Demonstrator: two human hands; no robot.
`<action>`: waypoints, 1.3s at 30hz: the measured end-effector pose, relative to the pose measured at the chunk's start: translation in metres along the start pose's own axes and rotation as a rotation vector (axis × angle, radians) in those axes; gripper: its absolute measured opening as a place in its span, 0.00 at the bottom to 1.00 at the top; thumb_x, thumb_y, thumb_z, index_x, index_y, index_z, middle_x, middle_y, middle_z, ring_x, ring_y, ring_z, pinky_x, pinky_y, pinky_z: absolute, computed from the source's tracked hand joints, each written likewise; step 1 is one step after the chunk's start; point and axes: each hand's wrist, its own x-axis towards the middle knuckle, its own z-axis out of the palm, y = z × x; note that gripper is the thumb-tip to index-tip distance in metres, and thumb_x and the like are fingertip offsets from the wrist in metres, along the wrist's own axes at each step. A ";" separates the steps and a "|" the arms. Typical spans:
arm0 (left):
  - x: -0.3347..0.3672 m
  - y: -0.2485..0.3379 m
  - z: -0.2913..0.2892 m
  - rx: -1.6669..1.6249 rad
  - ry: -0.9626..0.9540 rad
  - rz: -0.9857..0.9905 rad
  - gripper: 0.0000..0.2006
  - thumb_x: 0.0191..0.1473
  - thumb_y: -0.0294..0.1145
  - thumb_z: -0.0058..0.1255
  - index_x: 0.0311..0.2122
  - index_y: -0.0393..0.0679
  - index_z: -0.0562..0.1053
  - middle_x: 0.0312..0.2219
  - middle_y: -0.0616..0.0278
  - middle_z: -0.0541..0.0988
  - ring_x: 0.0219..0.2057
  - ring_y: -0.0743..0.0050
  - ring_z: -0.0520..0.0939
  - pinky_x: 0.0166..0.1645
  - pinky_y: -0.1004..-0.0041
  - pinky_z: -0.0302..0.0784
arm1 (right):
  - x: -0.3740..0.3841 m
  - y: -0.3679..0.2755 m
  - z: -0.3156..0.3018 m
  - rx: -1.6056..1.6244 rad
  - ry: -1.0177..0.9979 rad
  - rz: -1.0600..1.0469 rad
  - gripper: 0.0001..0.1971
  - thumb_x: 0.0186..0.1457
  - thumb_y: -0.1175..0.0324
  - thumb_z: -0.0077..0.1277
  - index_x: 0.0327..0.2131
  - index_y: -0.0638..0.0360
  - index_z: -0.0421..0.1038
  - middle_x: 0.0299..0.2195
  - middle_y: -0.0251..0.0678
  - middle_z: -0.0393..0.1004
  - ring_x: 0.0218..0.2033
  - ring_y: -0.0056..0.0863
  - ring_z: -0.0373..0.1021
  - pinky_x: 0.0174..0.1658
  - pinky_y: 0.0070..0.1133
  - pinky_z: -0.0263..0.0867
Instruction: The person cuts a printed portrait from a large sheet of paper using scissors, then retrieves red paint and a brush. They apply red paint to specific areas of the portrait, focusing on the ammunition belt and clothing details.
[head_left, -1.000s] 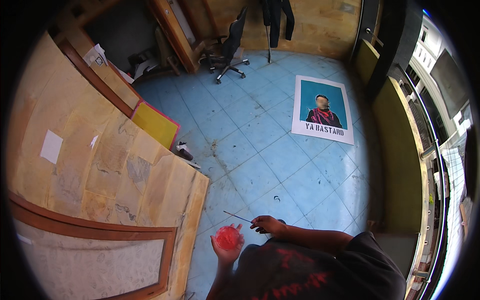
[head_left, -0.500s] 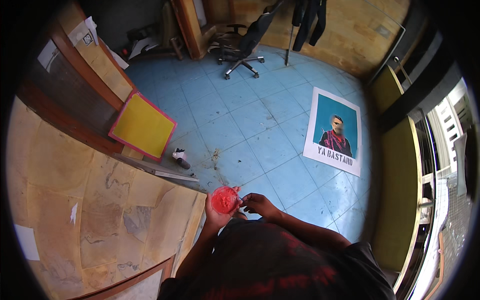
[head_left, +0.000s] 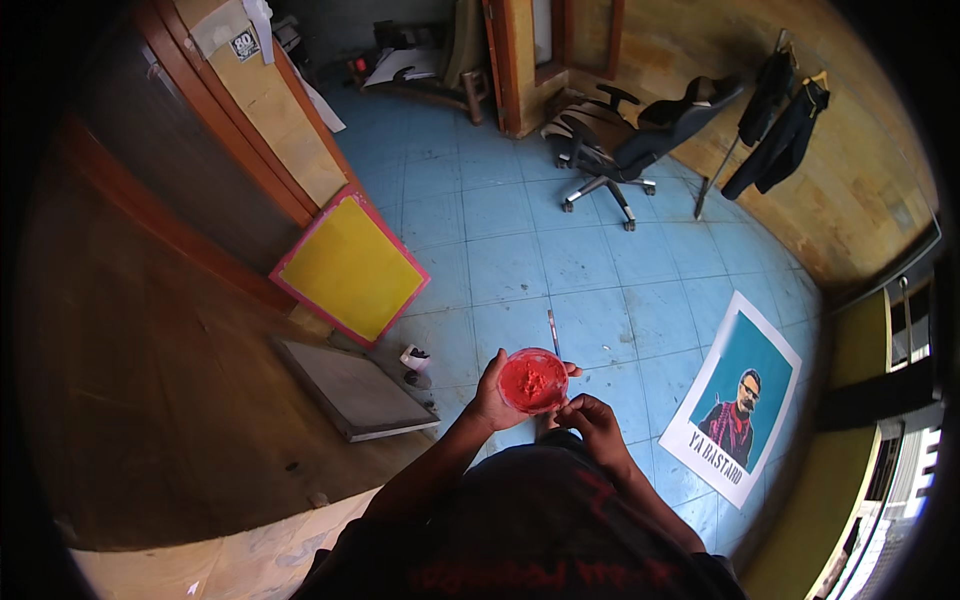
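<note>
Swung forward, the brush [head_left: 553, 332] juts beyond the red bowl [head_left: 533, 382] the left hand [head_left: 490, 402] cups, the curled right hand's [head_left: 592, 422] grip unclear.

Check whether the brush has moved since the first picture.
Yes: against the office chair, the brush has swung. A second ago it pointed far left of the chair; now, partly hidden behind the bowl, it points much more nearly toward it.

A red-filled tub [head_left: 533, 382] hides part of the left hand [head_left: 491, 396] and of a brush [head_left: 553, 328]. The bottom edge crops a dark shirt [head_left: 510, 520].
</note>
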 end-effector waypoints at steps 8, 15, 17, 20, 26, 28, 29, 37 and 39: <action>0.071 0.134 -0.043 0.024 0.319 0.270 0.52 0.50 0.76 0.32 0.61 0.32 0.57 0.61 0.41 0.60 0.57 0.49 0.68 0.59 0.50 0.64 | 0.233 -0.106 -0.007 -0.488 -0.495 -0.067 0.07 0.61 0.71 0.48 0.34 0.66 0.72 0.31 0.34 0.76 0.37 0.22 0.73 0.44 0.22 0.69; 0.147 0.248 -0.135 -0.216 0.348 0.420 0.50 0.51 0.76 0.30 0.59 0.32 0.59 0.58 0.44 0.65 0.53 0.53 0.71 0.57 0.54 0.66 | 0.450 -0.094 -0.033 -0.362 -0.593 0.117 0.17 0.64 0.60 0.46 0.46 0.66 0.70 0.37 0.39 0.76 0.39 0.25 0.72 0.46 0.24 0.68; 0.172 0.300 -0.161 -0.025 0.483 0.401 0.49 0.51 0.75 0.31 0.59 0.33 0.60 0.58 0.44 0.65 0.54 0.53 0.71 0.58 0.54 0.66 | 0.517 -0.076 -0.065 -0.237 -0.451 0.134 0.18 0.65 0.59 0.44 0.46 0.66 0.70 0.37 0.39 0.76 0.38 0.25 0.72 0.46 0.24 0.68; 0.227 0.377 -0.214 -0.035 0.402 0.332 0.47 0.50 0.74 0.37 0.58 0.37 0.61 0.57 0.45 0.66 0.55 0.53 0.70 0.60 0.53 0.64 | 0.594 0.013 -0.200 -0.848 0.042 0.049 0.13 0.60 0.61 0.49 0.38 0.62 0.73 0.35 0.42 0.76 0.37 0.32 0.74 0.41 0.28 0.69; 0.342 0.526 -0.267 -0.014 0.218 0.277 0.44 0.50 0.72 0.42 0.57 0.40 0.63 0.56 0.45 0.68 0.56 0.51 0.69 0.59 0.51 0.65 | 0.570 0.072 -0.421 -1.627 0.044 0.619 0.27 0.53 0.43 0.48 0.27 0.61 0.77 0.31 0.51 0.77 0.37 0.50 0.73 0.43 0.40 0.68; 0.372 0.563 -0.285 0.049 0.280 0.325 0.45 0.50 0.73 0.38 0.57 0.38 0.63 0.56 0.46 0.68 0.56 0.52 0.69 0.59 0.53 0.66 | 0.572 0.079 -0.434 -1.558 -0.081 0.690 0.28 0.53 0.41 0.49 0.25 0.60 0.77 0.29 0.47 0.78 0.36 0.45 0.75 0.41 0.37 0.69; 0.379 0.579 -0.297 0.060 0.334 0.355 0.45 0.51 0.74 0.37 0.57 0.38 0.63 0.56 0.46 0.68 0.56 0.52 0.69 0.59 0.54 0.66 | 0.595 0.072 -0.422 -1.496 -0.151 0.733 0.26 0.53 0.42 0.50 0.26 0.60 0.77 0.29 0.46 0.78 0.35 0.44 0.75 0.40 0.37 0.68; 0.433 0.683 -0.401 -0.209 0.469 0.566 0.53 0.44 0.76 0.43 0.62 0.35 0.57 0.59 0.47 0.64 0.49 0.51 0.75 0.51 0.58 0.72 | 0.953 0.035 -0.421 -1.240 -0.457 0.452 0.16 0.53 0.50 0.55 0.34 0.54 0.75 0.27 0.36 0.78 0.30 0.35 0.74 0.36 0.31 0.68; 0.428 0.718 -0.410 -0.213 0.483 0.662 0.53 0.45 0.77 0.41 0.62 0.35 0.57 0.59 0.46 0.64 0.49 0.52 0.75 0.52 0.57 0.72 | 1.099 -0.010 -0.357 -1.302 -0.615 0.247 0.15 0.54 0.53 0.56 0.36 0.53 0.73 0.29 0.35 0.78 0.31 0.33 0.74 0.37 0.29 0.68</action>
